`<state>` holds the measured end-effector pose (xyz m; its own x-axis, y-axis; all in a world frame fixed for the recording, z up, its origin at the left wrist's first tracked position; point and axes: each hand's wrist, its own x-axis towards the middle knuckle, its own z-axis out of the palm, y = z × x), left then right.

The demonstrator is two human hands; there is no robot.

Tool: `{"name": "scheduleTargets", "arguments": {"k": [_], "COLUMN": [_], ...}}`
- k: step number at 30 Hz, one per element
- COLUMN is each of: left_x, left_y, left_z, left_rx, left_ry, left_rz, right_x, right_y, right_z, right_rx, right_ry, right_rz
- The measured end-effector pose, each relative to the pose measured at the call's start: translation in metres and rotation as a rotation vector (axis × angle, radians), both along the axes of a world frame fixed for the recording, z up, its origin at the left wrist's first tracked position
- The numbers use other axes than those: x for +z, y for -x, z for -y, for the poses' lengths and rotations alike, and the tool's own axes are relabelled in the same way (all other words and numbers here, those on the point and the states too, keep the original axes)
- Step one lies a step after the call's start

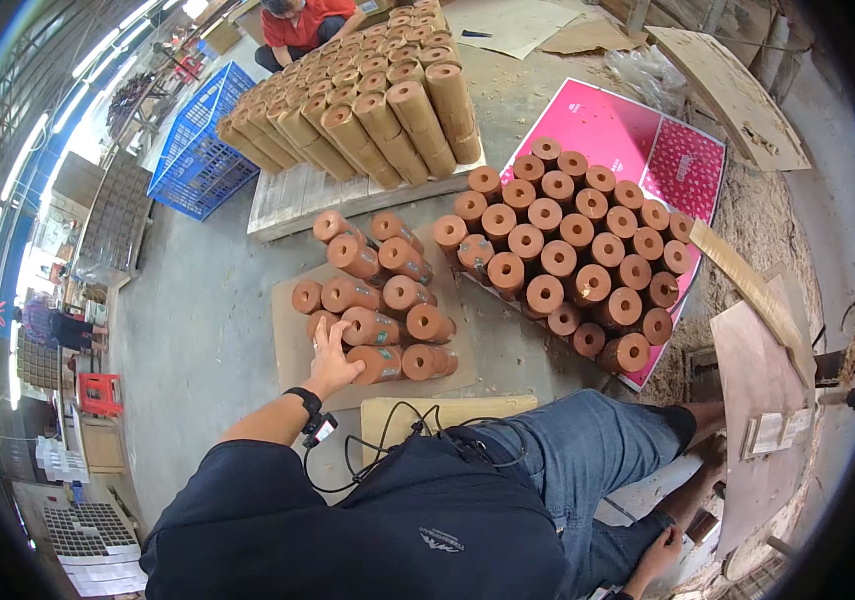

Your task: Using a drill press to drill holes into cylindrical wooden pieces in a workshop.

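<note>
My left hand [329, 362] reaches over the near left end of a small stack of reddish-brown wooden cylinders [377, 364], each with a round hole through its end. Its thumb and fingers are spread against the ends of the nearest ones, and I see no cylinder lifted. These cylinders lie on their sides on a brown cardboard sheet [457, 345], some with small labels. Down at the lower right, my right hand [659, 552] is beside my leg with its fingers curled; what it holds, if anything, is hidden.
Many upright brown cylinders [544, 293] stand on a pink printed board [597, 125] to the right. Paler, taller cylinders crowd a wooden pallet [287, 205] ahead, near a blue crate [202, 150]. Behind it crouches a person in red [305, 28]. Wood boards [762, 350] lean at right.
</note>
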<state>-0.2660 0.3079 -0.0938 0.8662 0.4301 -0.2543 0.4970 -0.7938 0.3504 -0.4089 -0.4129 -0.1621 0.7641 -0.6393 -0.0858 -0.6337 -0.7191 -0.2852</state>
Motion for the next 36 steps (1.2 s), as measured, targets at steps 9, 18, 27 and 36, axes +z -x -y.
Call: {"name": "scheduleTargets", "arguments": {"k": [9, 18, 27, 36], "left_x": [-0.009, 0.019, 0.118, 0.069], "left_y": [-0.006, -0.006, -0.143, -0.362], "left_z": [-0.01, -0.004, 0.118, 0.297], "left_rx": [-0.081, -0.143, -0.62, -0.904], "left_ry": [-0.112, -0.098, 0.059, -0.07], "left_rz": [-0.158, -0.066, -0.131, 0.058], "right_x": [0.007, 0.013, 0.018, 0.016], "right_y": [-0.004, -0.004, -0.015, -0.014], "right_z": [-0.005, -0.012, -0.019, -0.019], "right_rx": [-0.014, -0.041, -0.096, -0.157], "right_ry": [-0.054, -0.078, -0.134, -0.035], "right_rz": [0.029, 0.152, 0.16, 0.201]}}
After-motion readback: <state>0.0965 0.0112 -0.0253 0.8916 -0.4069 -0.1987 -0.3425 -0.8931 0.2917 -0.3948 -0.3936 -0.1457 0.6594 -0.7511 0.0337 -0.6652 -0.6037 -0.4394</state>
